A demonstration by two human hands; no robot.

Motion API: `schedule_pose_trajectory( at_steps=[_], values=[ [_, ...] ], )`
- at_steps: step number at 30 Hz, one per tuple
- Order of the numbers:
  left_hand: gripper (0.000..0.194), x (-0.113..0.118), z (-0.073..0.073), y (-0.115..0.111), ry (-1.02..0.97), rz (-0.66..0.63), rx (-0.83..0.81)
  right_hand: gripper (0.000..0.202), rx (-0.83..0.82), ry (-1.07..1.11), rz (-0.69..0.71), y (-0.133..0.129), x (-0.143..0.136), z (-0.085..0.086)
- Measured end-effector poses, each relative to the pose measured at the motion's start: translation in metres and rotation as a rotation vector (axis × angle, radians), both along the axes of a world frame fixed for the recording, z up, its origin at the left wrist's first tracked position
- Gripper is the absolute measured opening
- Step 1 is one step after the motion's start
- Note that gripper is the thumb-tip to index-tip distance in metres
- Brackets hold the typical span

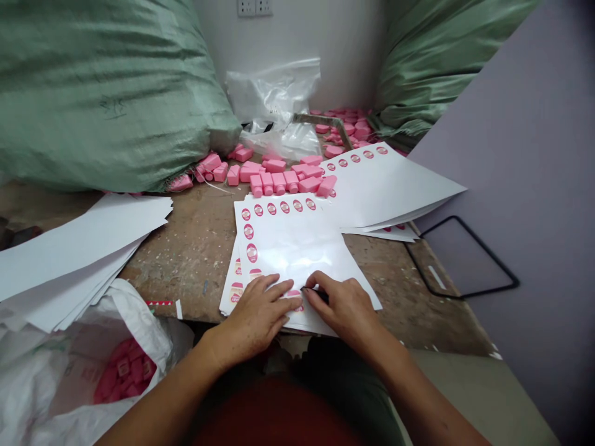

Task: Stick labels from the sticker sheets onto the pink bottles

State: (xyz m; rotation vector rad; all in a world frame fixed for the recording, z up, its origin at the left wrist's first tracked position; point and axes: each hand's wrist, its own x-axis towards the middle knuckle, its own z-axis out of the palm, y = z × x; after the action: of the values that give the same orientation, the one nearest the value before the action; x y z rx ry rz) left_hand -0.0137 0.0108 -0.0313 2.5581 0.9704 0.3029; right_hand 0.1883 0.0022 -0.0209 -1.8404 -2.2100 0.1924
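A white sheet of stickers [297, 241] lies on top of a stack at the table's near edge. Pink oval stickers run along its far and left edges. My left hand [263, 306] rests on the near part of the sheet, fingers stretched out, beside a pink and cream sticker [294, 296]. Just right of that sticker, my right hand [346, 303] is closed in a pinch around a small black tool [321, 295]. The tool's tip points toward the sticker; its exact kind is mostly hidden by my fingers.
Small pink bottles [279, 181] lie beyond the sheet. More sticker sheets [376, 186] sit at right, and a paper stack [83, 241] at left. An open white sack [162, 334] holds pink pieces. Large green sacks [102, 93] and a black wire frame [488, 248] flank the table.
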Motion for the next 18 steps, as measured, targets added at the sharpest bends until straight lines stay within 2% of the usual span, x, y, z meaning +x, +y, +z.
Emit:
schedule_pose_trajectory(
  at_steps=[8, 18],
  values=[
    [0.038, -0.0001, -0.0017, -0.0001, 0.001, -0.004, 0.016, 0.017, -0.126, 0.006, -0.045, 0.0017, -0.0005, 0.0030],
    [0.038, -0.0004, -0.0011, -0.0001, -0.003, -0.005, 0.000, 0.016, -0.072, 0.022, -0.019, 0.0002, 0.0024, 0.0015]
  ],
)
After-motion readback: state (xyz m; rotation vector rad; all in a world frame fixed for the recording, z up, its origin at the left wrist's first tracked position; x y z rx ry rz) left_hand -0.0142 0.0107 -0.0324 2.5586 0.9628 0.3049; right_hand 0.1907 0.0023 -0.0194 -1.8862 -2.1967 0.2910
